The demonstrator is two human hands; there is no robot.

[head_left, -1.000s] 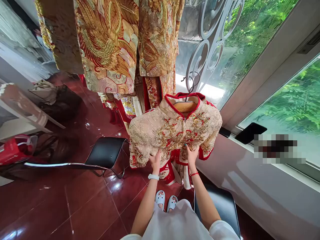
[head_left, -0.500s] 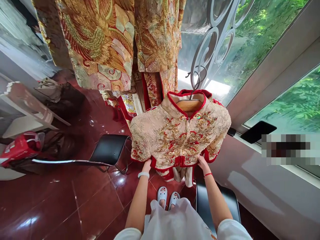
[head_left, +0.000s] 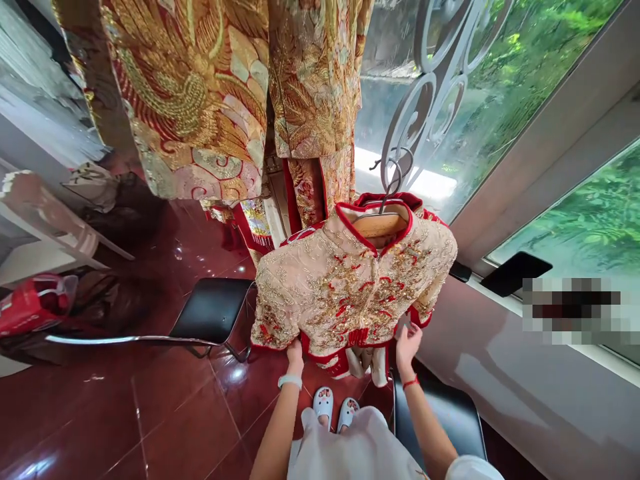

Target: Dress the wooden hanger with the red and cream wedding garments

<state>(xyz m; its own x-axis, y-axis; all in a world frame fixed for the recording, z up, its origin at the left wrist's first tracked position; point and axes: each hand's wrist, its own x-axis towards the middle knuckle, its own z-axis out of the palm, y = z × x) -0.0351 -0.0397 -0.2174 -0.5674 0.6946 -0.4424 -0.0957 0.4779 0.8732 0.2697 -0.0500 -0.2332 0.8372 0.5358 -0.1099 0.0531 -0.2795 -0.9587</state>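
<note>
An embroidered jacket [head_left: 340, 287], beige with gold beadwork and red trim, hangs from a wooden hanger [head_left: 380, 225] with a metal hook. At the jacket's lower left, my left hand [head_left: 296, 355] is closed on the edge by the sleeve opening, its fingertips partly hidden under the fabric. My right hand [head_left: 409, 340] is off the lower hem, just below the other sleeve, with its fingers loosely bent and apart and no cloth seen in them. Another red-trimmed garment shows behind the jacket.
Gold embroidered garments [head_left: 200, 100] hang beyond the jacket. Black chairs stand at left [head_left: 213, 308] and right [head_left: 445, 413]. White scrollwork metal [head_left: 425, 100] holds the hook by the window. A dark phone-like object [head_left: 517, 272] rests on the sill. A red bag [head_left: 35, 303] lies far left.
My right hand has let go of the jacket's lower hem and moved slightly right, toward the sleeve. My left hand stays at the left sleeve. The jacket appears slightly lower in view.
</note>
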